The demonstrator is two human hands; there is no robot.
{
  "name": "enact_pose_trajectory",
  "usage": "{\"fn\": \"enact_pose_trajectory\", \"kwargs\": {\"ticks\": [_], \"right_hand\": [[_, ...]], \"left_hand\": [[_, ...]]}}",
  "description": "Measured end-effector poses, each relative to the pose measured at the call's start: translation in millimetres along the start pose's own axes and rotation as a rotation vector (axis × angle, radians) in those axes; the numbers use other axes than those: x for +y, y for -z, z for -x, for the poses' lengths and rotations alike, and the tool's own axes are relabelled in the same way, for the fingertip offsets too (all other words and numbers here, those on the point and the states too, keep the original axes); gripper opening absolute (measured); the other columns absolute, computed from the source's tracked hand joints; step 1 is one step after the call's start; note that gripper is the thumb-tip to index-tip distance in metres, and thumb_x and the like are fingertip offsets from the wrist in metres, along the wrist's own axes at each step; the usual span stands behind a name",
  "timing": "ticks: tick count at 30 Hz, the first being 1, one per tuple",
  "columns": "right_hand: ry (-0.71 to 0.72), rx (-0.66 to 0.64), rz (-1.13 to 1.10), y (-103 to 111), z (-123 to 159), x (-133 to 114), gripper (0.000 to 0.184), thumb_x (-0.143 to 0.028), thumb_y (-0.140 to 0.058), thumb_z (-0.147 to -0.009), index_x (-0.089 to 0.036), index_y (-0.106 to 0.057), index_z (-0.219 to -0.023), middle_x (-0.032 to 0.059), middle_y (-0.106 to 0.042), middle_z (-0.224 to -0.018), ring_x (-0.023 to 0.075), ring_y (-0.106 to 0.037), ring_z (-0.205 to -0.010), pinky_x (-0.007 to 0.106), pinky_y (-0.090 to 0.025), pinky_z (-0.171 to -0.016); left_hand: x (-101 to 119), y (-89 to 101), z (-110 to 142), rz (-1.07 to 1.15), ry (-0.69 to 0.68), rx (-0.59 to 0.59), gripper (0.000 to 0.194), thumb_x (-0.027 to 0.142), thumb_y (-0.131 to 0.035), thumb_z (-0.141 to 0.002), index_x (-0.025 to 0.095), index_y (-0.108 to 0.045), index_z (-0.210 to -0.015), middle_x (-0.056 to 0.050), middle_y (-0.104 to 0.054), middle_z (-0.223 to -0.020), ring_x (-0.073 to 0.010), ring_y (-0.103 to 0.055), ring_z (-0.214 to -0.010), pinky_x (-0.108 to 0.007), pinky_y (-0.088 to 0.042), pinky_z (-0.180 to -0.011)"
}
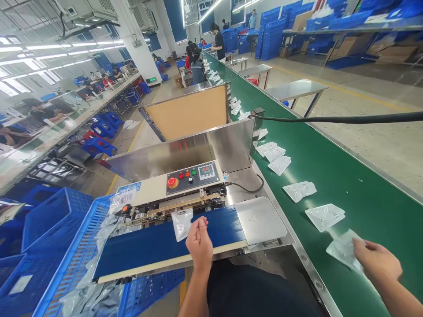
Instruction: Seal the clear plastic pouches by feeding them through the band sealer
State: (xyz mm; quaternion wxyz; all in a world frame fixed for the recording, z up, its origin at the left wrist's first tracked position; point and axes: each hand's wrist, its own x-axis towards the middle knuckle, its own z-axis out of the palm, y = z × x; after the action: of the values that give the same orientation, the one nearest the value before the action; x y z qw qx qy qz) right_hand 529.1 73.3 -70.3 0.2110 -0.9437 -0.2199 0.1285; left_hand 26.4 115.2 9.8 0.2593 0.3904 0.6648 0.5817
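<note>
A clear plastic pouch (pixel 181 223) stands with its top edge at the band sealer (pixel 193 187), its lower part over the blue belt (pixel 142 246). Right beside that pouch is my left hand (pixel 200 242), fingers curled together above the belt, with nothing visible in them. My right hand (pixel 378 262) pinches the edge of another clear pouch (pixel 344 250) over the green conveyor (pixel 370 207). Just beyond it lies a flat pouch (pixel 325 216), and several more trail away along the conveyor's near side.
A metal plate (pixel 261 220) joins the blue belt's right end. At left, a blue crate (pixel 71 255) holds several pouches. A black cable (pixel 346 118) crosses above the conveyor. Metal panels (pixel 211 147) stand behind the sealer. Co-workers (pixel 197 66) sit farther up the line.
</note>
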Motion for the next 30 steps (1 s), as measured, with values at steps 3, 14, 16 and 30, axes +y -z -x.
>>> {"fn": "enact_pose_trajectory", "kwargs": {"ticks": [3,14,16,30], "right_hand": [[-0.025,-0.018,-0.220,9.5,33.7,-51.4,0.030,-0.053,-0.063,-0.077,-0.026,-0.073,-0.089,0.0144,-0.068,-0.070,0.0319,-0.063,-0.063,0.049,-0.049,-0.070],[0.641,-0.721,-0.743,13.0,181.4,-193.1,0.065,-0.081,-0.064,-0.089,-0.021,-0.077,-0.108,0.0068,-0.074,-0.077,0.0206,-0.063,-0.067,0.033,-0.053,-0.063],[0.589,-0.863,-0.803,5.4,191.1,-194.9,0.072,-0.083,-0.059,-0.091,-0.020,-0.076,-0.121,0.0055,-0.071,-0.075,0.0195,-0.060,-0.063,0.033,-0.050,-0.059],[0.250,-0.965,-0.588,-74.1,176.4,-220.4,0.051,-0.072,-0.072,-0.070,-0.022,-0.060,-0.065,-0.0023,-0.051,-0.052,0.0111,-0.039,-0.046,0.027,-0.029,-0.047]], "left_hand": [[12.6,-33.6,12.6,-0.019,-0.131,-0.235,0.038,0.052,-0.063,-0.104,0.019,-0.082,-0.105,-0.014,-0.083,-0.105,-0.0281,-0.080,-0.098,-0.042,-0.066,-0.093],[51.2,-102.3,34.4,-0.046,-0.286,-0.628,0.041,0.046,-0.049,-0.112,0.021,-0.082,-0.112,-0.010,-0.082,-0.104,-0.0256,-0.075,-0.094,-0.035,-0.059,-0.087],[46.4,-90.7,31.7,-0.054,-0.166,-0.569,0.049,0.050,-0.046,-0.112,0.020,-0.080,-0.092,-0.006,-0.075,-0.079,-0.0206,-0.065,-0.073,-0.030,-0.051,-0.070],[-16.7,-101.5,-2.7,0.123,0.458,-0.236,0.051,0.061,-0.084,-0.075,0.016,-0.069,-0.055,0.001,-0.051,-0.052,-0.0144,-0.044,-0.055,-0.027,-0.033,-0.053]]}}
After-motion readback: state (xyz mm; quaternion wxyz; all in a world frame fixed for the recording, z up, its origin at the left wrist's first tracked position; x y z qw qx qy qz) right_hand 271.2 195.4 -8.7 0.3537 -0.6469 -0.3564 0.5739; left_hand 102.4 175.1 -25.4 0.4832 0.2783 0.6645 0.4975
